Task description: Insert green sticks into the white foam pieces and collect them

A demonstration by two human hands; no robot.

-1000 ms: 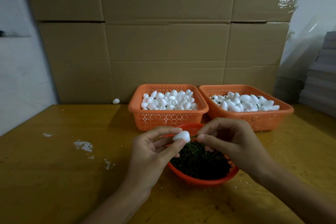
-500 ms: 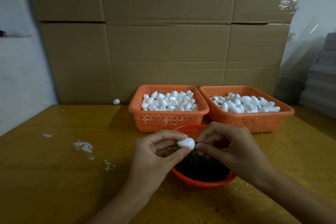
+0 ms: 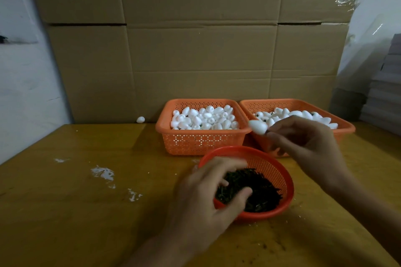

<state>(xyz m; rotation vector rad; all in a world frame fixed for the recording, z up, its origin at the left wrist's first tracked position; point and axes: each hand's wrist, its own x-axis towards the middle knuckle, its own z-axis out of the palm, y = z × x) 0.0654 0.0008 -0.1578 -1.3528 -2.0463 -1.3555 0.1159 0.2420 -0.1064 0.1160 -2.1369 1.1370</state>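
Note:
My right hand (image 3: 308, 149) pinches a white foam piece (image 3: 257, 129) at its near end and holds it up in front of the right orange basket (image 3: 293, 102), which holds foam pieces with dark stick ends showing. My left hand (image 3: 201, 197) hangs over the round orange bowl (image 3: 282, 171), its fingers spread and touching the pile of green sticks (image 3: 260, 191); nothing shows between its fingers. The left orange basket (image 3: 201, 143) is full of plain white foam pieces. The stick in the held piece is hidden by my fingers.
The baskets and bowl stand on a yellow wooden table (image 3: 65, 201). A wall of cardboard boxes (image 3: 195, 50) rises right behind the baskets. One stray foam piece (image 3: 140, 119) lies at the table's back edge. White crumbs (image 3: 102, 173) dot the left side.
My hands have parted. The right hand carried the foam piece up and right toward the right basket. The left hand let go of it and dropped onto the green sticks.

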